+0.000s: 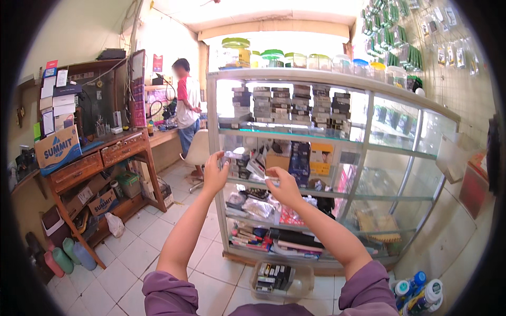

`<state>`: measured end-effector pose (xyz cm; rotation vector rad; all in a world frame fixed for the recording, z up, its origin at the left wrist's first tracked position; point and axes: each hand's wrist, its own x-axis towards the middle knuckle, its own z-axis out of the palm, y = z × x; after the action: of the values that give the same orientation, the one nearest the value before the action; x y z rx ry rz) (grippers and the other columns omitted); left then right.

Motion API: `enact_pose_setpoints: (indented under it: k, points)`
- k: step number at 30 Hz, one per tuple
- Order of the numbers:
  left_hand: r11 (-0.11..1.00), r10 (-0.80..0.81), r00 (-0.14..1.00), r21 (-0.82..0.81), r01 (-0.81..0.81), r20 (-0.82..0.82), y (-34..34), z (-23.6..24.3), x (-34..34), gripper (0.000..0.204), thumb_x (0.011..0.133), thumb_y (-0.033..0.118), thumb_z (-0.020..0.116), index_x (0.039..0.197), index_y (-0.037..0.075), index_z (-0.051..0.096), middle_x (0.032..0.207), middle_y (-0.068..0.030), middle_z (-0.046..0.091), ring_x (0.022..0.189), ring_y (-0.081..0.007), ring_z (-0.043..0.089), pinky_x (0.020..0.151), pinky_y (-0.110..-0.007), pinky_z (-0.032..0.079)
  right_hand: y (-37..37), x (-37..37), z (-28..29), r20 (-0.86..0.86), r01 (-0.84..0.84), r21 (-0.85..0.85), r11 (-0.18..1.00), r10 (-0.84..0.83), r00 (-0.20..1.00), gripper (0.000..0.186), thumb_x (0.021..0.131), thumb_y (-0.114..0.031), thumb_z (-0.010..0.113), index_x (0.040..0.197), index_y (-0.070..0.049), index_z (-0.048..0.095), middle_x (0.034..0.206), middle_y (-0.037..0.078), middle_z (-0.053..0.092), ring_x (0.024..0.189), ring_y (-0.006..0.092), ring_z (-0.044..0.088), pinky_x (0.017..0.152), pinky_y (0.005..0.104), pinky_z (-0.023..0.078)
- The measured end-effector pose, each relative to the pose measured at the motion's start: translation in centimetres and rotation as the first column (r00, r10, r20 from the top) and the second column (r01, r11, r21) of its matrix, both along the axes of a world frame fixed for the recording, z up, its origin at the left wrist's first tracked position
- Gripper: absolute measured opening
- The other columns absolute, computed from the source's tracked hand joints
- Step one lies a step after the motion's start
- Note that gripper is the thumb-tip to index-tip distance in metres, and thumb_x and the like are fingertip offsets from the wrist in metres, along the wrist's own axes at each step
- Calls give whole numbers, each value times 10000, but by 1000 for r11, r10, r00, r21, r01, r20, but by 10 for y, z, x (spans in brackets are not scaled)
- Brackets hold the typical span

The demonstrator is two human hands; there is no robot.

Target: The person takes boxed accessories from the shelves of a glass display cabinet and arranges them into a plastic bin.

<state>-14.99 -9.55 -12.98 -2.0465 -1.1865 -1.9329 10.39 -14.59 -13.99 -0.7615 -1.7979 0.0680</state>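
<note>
My left hand [215, 173] is raised beside the left upright of a glass display cabinet [212, 113], thumb and fingers apart, with nothing in it. At the middle shelf, the thumb and forefinger of my right hand [284, 188] close on the near end of a small white box [256, 168], which is tilted. Behind the hands, that shelf holds more small boxes [240, 162], a brown carton [278, 160] and a yellow-orange box [321, 158]. Stacks of small dark boxes [281, 102] fill the shelf above. Clear plastic packets [258, 207] lie on the one below.
A plastic tub [303, 282] of small boxes stands on the tiled floor before the cabinet. Bottles [419, 289] are at lower right. A wooden desk [105, 160] and a white chair [199, 147] are left; another person [187, 105] stands behind. Lidded jars [272, 58] top the cabinet.
</note>
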Motion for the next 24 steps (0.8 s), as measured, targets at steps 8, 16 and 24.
enact_pose_setpoints:
  k: [8,16,24]
  points:
    - [994,107,992,-38,-104,72,83,68,-6,523,805,157,642,1254,-63,491,1191,-243,546,1014,-339,611,895,-409,479,119,-67,84,142,218,448,867,-309,940,388,790,-167,640,1121,15,556,1130,170,591,1116,332,535,1054,491,343]
    - [980,195,979,30,-197,64,98,66,16,645,757,103,613,1298,-177,398,1251,-327,471,1097,-379,551,967,-419,429,163,-110,113,148,333,220,917,-369,918,680,859,-297,640,1404,-23,338,816,210,665,813,387,644,820,497,464]
    - [989,136,982,41,-142,132,127,60,39,833,762,114,607,1380,-203,146,1315,-388,341,1218,-487,406,1041,-425,361,195,-105,111,44,372,178,911,-385,922,686,835,-239,643,1410,-16,342,776,211,672,748,378,662,772,471,484]
